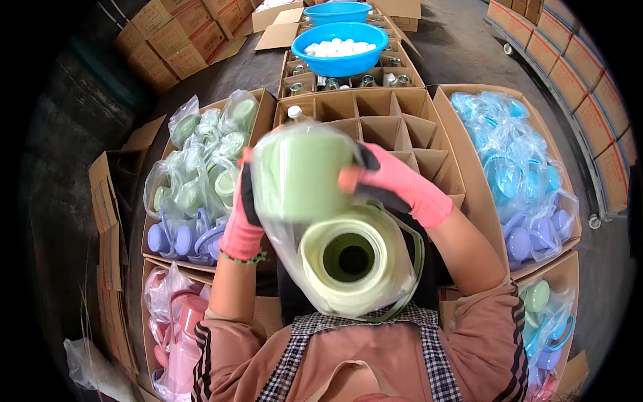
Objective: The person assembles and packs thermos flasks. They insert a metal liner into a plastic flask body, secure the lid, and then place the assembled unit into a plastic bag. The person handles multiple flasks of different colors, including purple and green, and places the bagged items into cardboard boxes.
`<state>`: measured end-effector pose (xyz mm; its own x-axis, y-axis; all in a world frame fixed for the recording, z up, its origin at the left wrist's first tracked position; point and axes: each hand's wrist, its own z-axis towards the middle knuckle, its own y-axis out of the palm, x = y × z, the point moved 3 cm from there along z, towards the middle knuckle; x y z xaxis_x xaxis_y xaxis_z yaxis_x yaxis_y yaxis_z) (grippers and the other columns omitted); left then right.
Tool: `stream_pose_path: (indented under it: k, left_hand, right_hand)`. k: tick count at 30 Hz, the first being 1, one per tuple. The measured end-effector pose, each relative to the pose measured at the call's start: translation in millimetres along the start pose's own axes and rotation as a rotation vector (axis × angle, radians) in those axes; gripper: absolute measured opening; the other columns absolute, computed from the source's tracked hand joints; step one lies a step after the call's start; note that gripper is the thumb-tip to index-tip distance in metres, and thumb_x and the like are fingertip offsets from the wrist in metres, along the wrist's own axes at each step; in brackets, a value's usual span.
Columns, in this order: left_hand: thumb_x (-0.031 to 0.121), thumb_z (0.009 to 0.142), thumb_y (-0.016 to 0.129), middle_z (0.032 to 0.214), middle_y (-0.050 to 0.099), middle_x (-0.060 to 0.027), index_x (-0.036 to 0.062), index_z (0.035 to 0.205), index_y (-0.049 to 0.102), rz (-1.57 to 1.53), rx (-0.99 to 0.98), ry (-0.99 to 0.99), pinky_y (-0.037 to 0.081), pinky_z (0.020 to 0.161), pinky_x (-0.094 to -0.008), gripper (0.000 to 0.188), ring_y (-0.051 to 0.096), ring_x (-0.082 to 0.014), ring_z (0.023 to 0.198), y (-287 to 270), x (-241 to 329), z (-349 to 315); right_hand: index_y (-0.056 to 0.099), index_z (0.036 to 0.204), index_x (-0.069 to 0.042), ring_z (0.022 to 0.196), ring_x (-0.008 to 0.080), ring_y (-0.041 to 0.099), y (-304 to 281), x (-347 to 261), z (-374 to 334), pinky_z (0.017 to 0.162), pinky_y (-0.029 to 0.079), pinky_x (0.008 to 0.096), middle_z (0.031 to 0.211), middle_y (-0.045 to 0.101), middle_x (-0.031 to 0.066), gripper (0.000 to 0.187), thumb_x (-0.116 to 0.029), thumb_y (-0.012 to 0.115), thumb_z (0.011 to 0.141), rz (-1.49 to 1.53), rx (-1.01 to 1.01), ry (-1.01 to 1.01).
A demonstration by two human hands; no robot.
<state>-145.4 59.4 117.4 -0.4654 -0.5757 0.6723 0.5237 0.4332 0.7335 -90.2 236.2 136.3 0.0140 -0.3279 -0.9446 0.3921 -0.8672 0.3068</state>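
In front of my chest I hold up a pale green cylindrical part (pixel 301 177), blurred a little by motion, with clear plastic film around it. My left hand (pixel 244 218), in a pink glove with a black palm, grips its left side; most of those fingers are hidden behind it. On the right side my right hand (pixel 402 182), gloved alike, closes on it with the fingertips at its front. Just below, against my apron, is a pale green vacuum flask shell (pixel 355 258). Its round mouth faces up, a handle curves along its right side, and clear film covers part of it.
Ahead stands a divided carton (pixel 378 104) with a white-capped bottle (pixel 295 114) in one cell. Beyond it a blue basin (pixel 339 50) holds white pieces. Cartons of bagged green and purple parts (pixel 201 167), blue parts (pixel 502 167) and pink flasks (pixel 187 335) flank me.
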Motion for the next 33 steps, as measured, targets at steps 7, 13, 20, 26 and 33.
stream_pose_path:
  k: [7, 13, 20, 26, 33]
  left_hand:
    - [0.056, 0.076, 0.048, 0.124, 0.039, -0.0126, 0.0058, 0.133, 0.016, 0.393, -0.051, 0.087, 0.034, 0.093, -0.0343, 0.083, 0.042, -0.0204, 0.111, 34, -1, -20]
    - [0.042, 0.079, 0.055, 0.119, 0.043, -0.0222, -0.0096, 0.121, 0.034, 0.945, -0.234, 0.242, 0.031, 0.093, -0.034, 0.069, 0.045, -0.0304, 0.11, 41, -5, -52]
    - [0.008, 0.072, 0.057, 0.077, 0.06, -0.0146, -0.0036, 0.09, 0.056, 1.179, 0.418, 0.177, 0.045, 0.065, -0.0303, 0.021, 0.058, -0.0249, 0.07, -78, -29, -54]
    - [0.023, 0.074, 0.061, 0.106, 0.051, -0.0076, 0.0, 0.119, 0.04, 0.422, 0.36, -0.038, 0.038, 0.086, -0.0296, 0.054, 0.049, -0.019, 0.097, -218, -19, -106]
    - [0.05, 0.043, 0.079, 0.128, 0.031, -0.0147, -0.0052, 0.127, 0.023, 1.06, -0.045, 0.281, 0.021, 0.1, -0.0359, 0.115, 0.028, -0.0239, 0.121, 31, -2, -88]
  right_hand:
    - [0.032, 0.126, -0.001, 0.111, 0.0142, 0.038, 8, -5, -26, 0.093, 0.03, 0.0282, 0.12, 0.042, 0.0067, 0.082, -0.04, 0.071, 0.065, -0.044, 0.109, 0.028]
    - [0.027, 0.128, 0.0, 0.116, 0.019, 0.035, 11, -15, -84, 0.098, 0.025, 0.0323, 0.123, 0.039, 0.0116, 0.104, -0.057, 0.07, 0.053, -0.384, 0.095, -0.149]
    - [0.036, 0.122, 0.004, 0.117, 0.0364, 0.032, 43, -63, -103, 0.096, 0.026, 0.042, 0.125, 0.034, 0.023, 0.09, -0.063, 0.055, 0.065, -1.135, 0.294, -0.744]
    - [0.046, 0.112, -0.005, 0.109, 0.0422, 0.036, 96, -39, -78, 0.088, 0.034, 0.046, 0.12, 0.038, 0.0223, 0.064, -0.046, 0.061, 0.065, -1.449, -0.176, -0.545]
    - [0.04, 0.118, -0.002, 0.108, 0.0423, 0.037, 81, -48, -72, 0.088, 0.035, 0.0424, 0.119, 0.035, 0.0278, 0.069, -0.041, 0.062, 0.066, -1.559, 0.094, -0.38]
